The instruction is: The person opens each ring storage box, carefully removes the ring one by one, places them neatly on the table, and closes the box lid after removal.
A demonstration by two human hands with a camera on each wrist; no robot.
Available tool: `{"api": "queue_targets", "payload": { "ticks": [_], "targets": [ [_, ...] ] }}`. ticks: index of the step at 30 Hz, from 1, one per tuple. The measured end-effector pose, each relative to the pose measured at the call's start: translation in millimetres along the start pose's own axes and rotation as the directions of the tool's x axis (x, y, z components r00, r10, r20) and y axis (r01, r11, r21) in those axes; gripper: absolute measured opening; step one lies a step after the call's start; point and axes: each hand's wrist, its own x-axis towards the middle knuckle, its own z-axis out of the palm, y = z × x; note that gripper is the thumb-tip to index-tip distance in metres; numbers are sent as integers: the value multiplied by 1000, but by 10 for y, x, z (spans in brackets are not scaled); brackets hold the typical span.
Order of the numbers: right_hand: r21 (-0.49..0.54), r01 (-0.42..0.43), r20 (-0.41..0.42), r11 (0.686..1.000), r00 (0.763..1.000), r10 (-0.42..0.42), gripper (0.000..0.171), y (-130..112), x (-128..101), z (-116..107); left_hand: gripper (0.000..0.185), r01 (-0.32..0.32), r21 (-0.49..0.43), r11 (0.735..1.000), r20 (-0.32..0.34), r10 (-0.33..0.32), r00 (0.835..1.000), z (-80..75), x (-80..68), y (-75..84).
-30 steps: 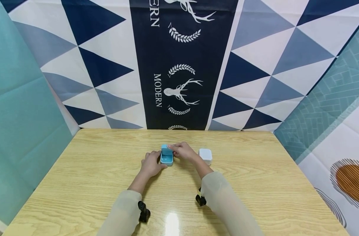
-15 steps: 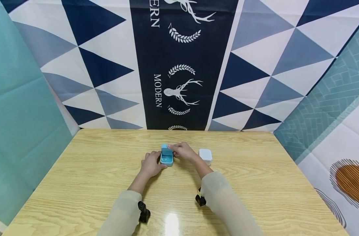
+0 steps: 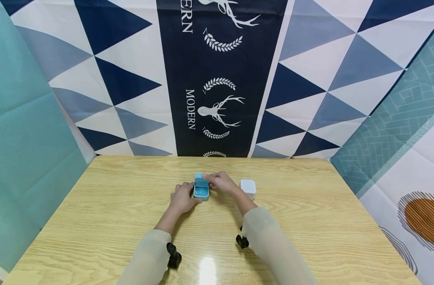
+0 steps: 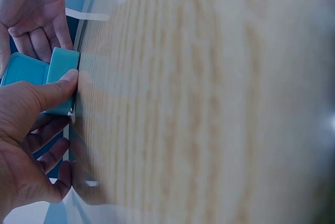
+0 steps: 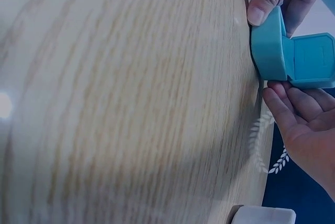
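A turquoise ring box (image 3: 201, 193) stands on the table with its lid (image 5: 314, 59) raised. A small ring-shaped outline shows inside it in the head view. My left hand (image 3: 182, 199) grips the base from the left. In the left wrist view the left thumb (image 4: 62, 85) lies across the front of the base, while the other fingers curl behind. At the lid's right side, my right hand (image 3: 219, 182) holds the lid, thumb at its upper edge. Right fingers (image 5: 282, 106) touch the side of the box near the hinge.
To the right of the right hand, a white rounded box (image 3: 248, 187) stands on the wooden table (image 3: 131, 190). A patterned cloth (image 3: 217, 79) hangs behind the table's far edge. Black devices sit at both wrists.
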Motion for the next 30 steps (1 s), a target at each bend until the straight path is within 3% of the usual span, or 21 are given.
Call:
{"api": "queue_targets", "payload": {
  "ticks": [30],
  "targets": [
    [23,-41,-32,999,999,41,49,8,36,22,67,22,-7,1000,9,-22,1000,9,17,-17]
  ]
}}
